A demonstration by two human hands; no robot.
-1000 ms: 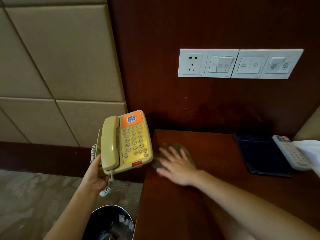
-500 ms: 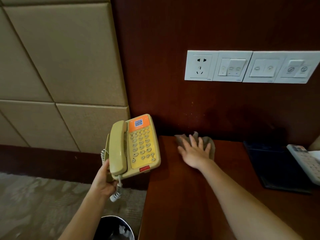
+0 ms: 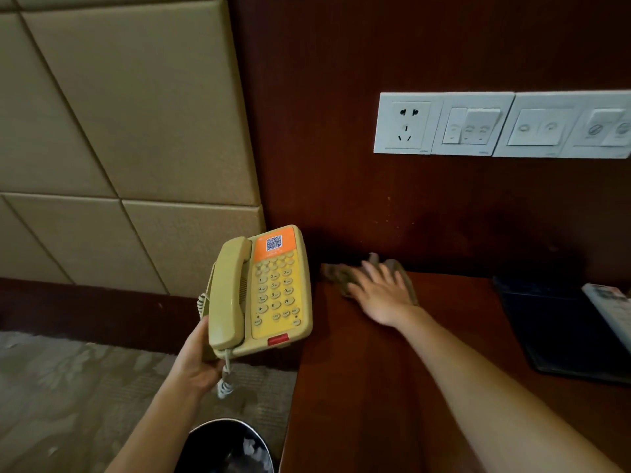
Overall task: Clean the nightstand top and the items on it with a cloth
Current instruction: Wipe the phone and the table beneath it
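My left hand [image 3: 196, 361] grips a yellow desk telephone [image 3: 269, 295] by its lower left edge and holds it in the air, left of the nightstand. Its handset sits in the cradle and a coiled cord hangs below. My right hand [image 3: 380, 293] lies flat with fingers spread on a brown cloth [image 3: 336, 274], pressing it onto the dark wooden nightstand top [image 3: 358, 387] at the back left corner, close to the wall.
A dark folder [image 3: 560, 329] lies at the right of the nightstand, with a white remote [image 3: 611, 308] on its right edge. Wall sockets and switches [image 3: 502, 124] sit above. A black waste bin [image 3: 225, 448] stands on the carpet below the telephone.
My right hand has slid the cloth from the front left part of the top back to the wall, then a little leftward into the corner. The telephone stays held up.
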